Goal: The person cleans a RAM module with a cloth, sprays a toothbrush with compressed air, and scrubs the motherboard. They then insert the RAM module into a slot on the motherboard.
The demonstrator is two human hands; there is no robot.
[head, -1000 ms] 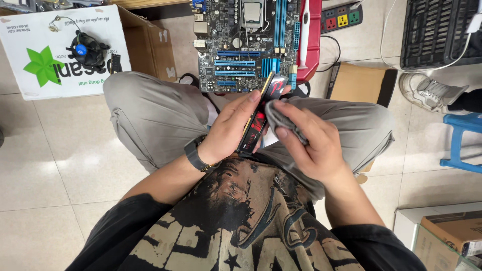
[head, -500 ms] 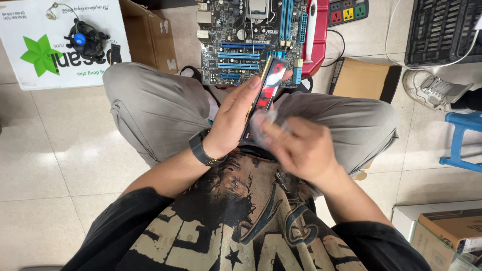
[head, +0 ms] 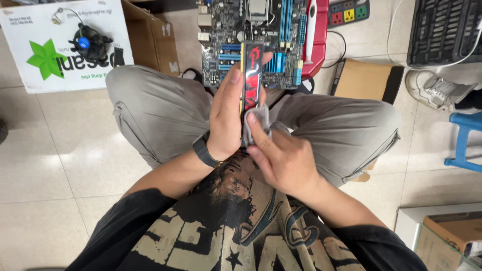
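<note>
1. Pinching the lower end of the RAM stick [head: 252,75], the right hand [head: 281,155] pressed a grey cloth [head: 257,121] around it with the fingers closed; the left hand [head: 228,113] gripped the stick along its side, thumb and fingers clamped on the black-and-red heat spreader.
2. Compared with half a second earlier, the stick had swung from a tilt to nearly upright, and the cloth had slid down to its bottom edge.
3. That shift suggested, as a judgement, that the wiping had reached the contact end of the module.
4. The stick stood above the person's lap, between the knees, in front of a motherboard [head: 253,37] lying on the floor.
5. A CPU cooler fan [head: 90,42] sat on a white box [head: 65,65] to the left; a power strip [head: 347,11] and a cardboard box [head: 364,80] lay to the right.
</note>
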